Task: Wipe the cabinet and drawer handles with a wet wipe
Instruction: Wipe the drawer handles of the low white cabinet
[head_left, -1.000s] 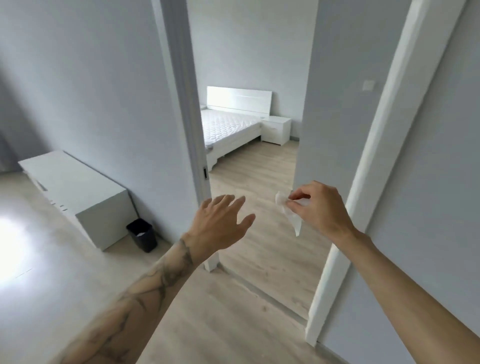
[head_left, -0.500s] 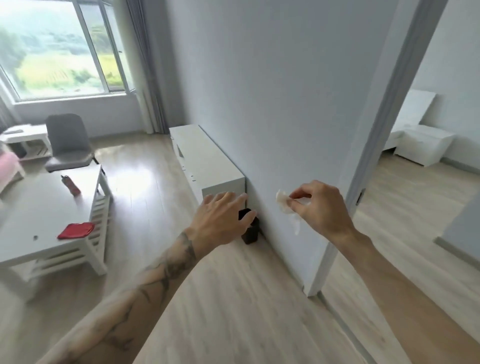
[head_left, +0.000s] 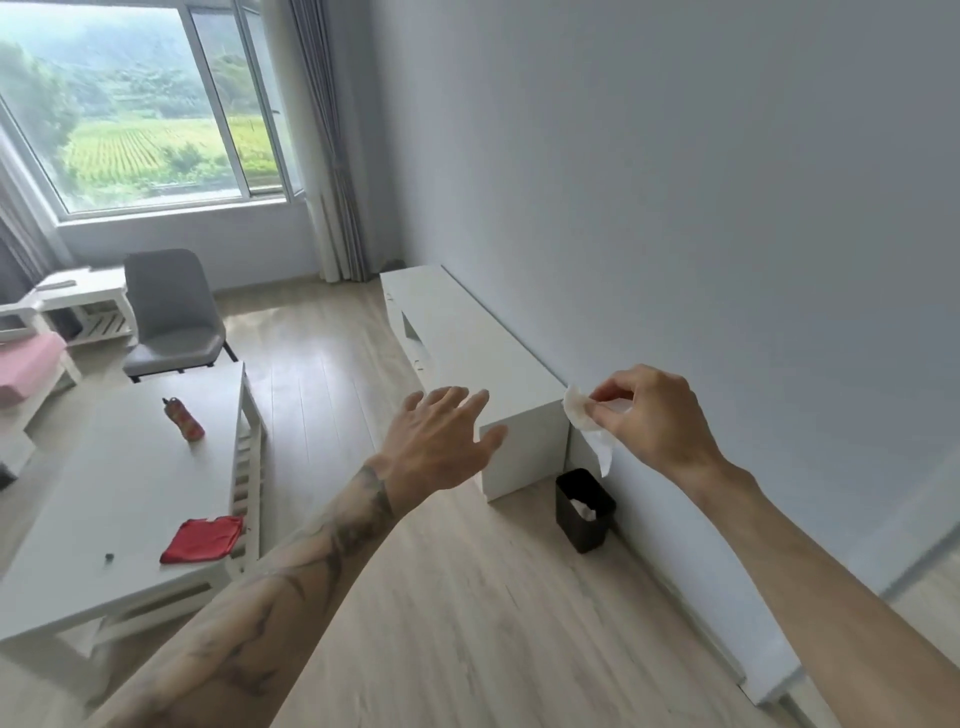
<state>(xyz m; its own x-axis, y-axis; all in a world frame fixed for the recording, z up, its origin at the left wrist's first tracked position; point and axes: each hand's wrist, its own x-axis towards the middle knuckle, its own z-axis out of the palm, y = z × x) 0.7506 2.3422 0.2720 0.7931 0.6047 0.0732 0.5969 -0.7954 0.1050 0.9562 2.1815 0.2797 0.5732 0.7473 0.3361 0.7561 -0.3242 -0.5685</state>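
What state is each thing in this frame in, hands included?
Left hand: open, fingers spread, holding nothing.
Right hand: pinching the crumpled white wet wipe, which hangs down.
Long white low cabinet: against the wall, untouched.
Small black waste bin: upright, white paper inside.
Red patterned bottle: lying on its side on the white coffee table.
Red cloth: lying flat on that table.

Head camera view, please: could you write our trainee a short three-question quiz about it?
1. True or false: the left hand is open and holds nothing.
2. The black bin stands: A) on the floor by the white cabinet's near end; B) on top of the cabinet; C) inside the cabinet.
3. Fill in: the right hand ____ the wet wipe.
Key: 1 true; 2 A; 3 pinches.
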